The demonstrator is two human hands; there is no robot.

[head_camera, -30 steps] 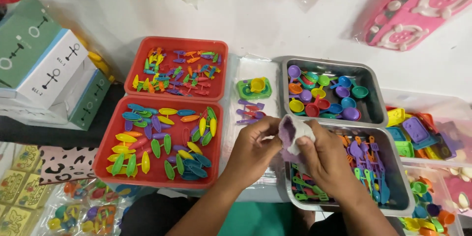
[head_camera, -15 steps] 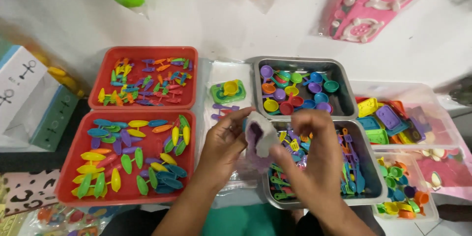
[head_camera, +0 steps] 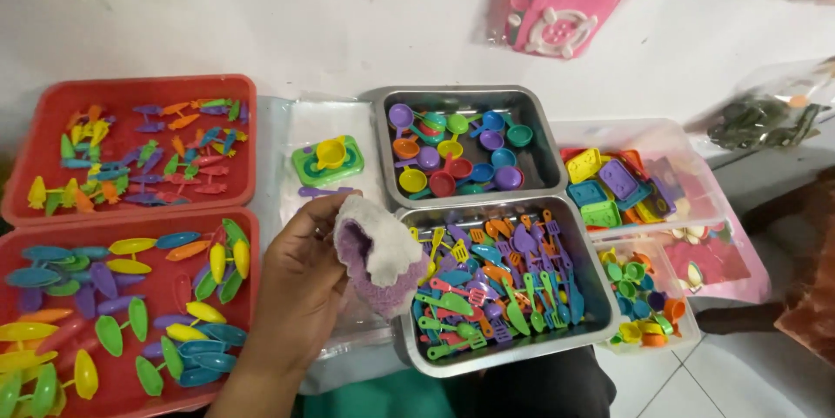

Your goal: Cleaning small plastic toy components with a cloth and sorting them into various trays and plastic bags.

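**Cloth in the left hand, mid-frame**

The left hand [head_camera: 300, 283] is closed around a purple-and-white cloth [head_camera: 378, 253] at centre frame, bunched above the fingers, over the near metal tray's [head_camera: 600, 314] left rim. The right hand is out of view. Toy pieces sit sorted in every tray; how much wiping remains can't be judged.

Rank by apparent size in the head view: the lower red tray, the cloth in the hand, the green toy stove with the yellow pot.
1. Lower red tray, cut off by the frame edge.
2. Cloth, held in the left hand, nearer the camera.
3. Green toy stove.
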